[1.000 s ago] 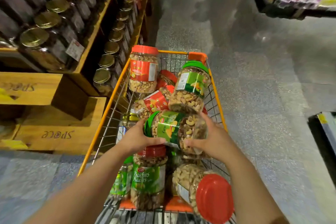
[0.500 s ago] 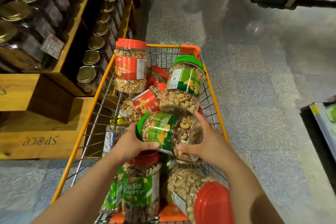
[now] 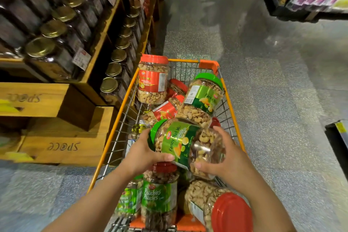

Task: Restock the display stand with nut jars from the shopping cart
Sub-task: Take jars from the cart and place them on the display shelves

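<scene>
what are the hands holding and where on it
Fancy Nut Mix jar, lying sideways over the shopping cart: left hand grips its lid end, right hand its base end.

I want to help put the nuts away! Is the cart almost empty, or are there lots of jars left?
Lots left. Both hands, left hand and right hand, hold one green-lidded Fancy Nut Mix jar on its side above the shopping cart. Many jars are still inside, like the pistachio jar and a red-labelled jar. Whether any nut jars reached the display stand isn't visible.
</scene>
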Demonstrator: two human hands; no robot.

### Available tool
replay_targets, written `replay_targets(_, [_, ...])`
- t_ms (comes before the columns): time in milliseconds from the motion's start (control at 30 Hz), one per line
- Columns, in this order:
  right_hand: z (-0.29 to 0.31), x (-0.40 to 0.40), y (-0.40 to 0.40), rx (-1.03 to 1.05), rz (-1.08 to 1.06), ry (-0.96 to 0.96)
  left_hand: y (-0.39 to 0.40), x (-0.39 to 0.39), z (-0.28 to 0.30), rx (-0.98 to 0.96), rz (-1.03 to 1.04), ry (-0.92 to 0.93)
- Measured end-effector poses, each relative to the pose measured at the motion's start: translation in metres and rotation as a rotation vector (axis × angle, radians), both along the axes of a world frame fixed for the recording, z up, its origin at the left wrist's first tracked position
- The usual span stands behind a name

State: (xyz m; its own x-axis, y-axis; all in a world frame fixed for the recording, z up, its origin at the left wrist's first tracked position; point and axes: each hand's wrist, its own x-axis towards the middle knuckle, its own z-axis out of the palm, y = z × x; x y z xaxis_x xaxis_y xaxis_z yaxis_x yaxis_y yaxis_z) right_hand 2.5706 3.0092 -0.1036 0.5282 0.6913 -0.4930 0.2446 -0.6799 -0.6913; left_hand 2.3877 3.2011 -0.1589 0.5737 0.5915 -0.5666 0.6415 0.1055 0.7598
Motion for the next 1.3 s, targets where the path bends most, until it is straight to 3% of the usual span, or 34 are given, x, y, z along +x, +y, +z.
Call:
replay_targets(400, [0.084, -0.055, 0.000, 0.178, -0.009, 0.024, -0.005, -0.056, 0.119, 0.072, 0.180, -0.187])
replay_targets(633, [0.119, -0.123, -0.006, 0.317, 0.030, 0.078, -0.021, -0.122, 0.169, -0.056, 0.336, -0.433])
replay_targets(833, [0.156, -0.211, -0.009, 0.337, 0.064, 0.097, -0.037, -0.213, 0.202, -0.133, 0.403, -0.608])
replay_targets(1000, [0.178, -0.310, -0.008, 0.472, 0.029, 0.095, -0.039, -0.315, 0.234, -0.132, 0.458, -0.743])
replay_targets(1167, [0.195, -0.416, -0.004, 0.552, 0.000, 0.068, -0.041, -0.428, 0.257, -0.140, 0.410, -0.754])
replay_targets(1300, [0.208, -0.496, 0.000, 0.572, -0.015, 0.174, -0.048, -0.504, 0.270, -0.115, 0.415, -0.751])
